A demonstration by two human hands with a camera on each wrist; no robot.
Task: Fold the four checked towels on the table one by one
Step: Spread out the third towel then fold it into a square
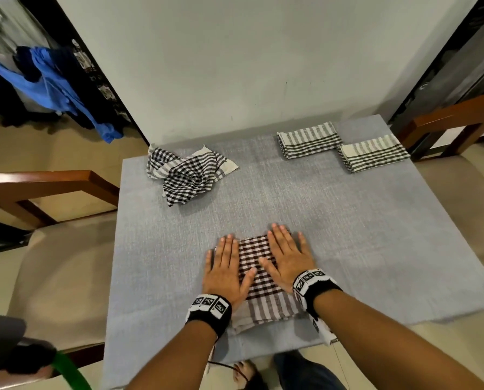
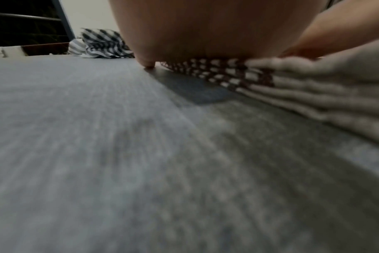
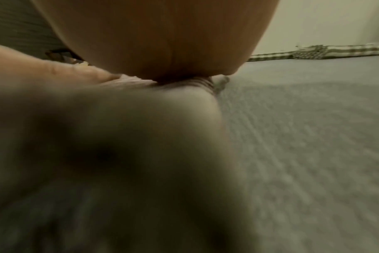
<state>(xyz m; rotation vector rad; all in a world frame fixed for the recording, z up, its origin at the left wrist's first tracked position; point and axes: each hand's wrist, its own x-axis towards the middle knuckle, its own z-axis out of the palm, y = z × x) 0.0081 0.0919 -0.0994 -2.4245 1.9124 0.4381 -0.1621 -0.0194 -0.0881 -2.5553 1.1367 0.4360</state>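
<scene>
Both hands lie flat with fingers straight and spread, gripping nothing: the left hand [image 1: 226, 273] presses the left side of a folded checked towel [image 1: 256, 273] and the right hand [image 1: 287, 257] presses its right side, near the front edge of the table [image 1: 333, 220]. Grey cloth covers the table, which stands against a pale wall [image 1: 235, 57]. Wooden chairs with cream seats flank it, one on the left [image 1: 46, 192] and one on the right [image 1: 460, 119]. Blue clothes [image 1: 52, 83] hang in the dark opening at the upper left. An unfolded checked towel [image 1: 188, 171] lies crumpled at the far left of the table, well apart from the hands. Two folded towels sit at the far right, one [image 1: 309, 139] nearer the wall and the other [image 1: 374, 154] just beside it toward the right edge, their corners about touching. Each wrist wears a black band with printed markers. From the left wrist view, the left palm [image 2: 206, 29] bears down on the stacked layers of the towel under it [image 2: 314, 89], a fingertip touching the table cloth. The right wrist view is blurred; the right palm [image 3: 154, 37] rests on fabric there.
</scene>
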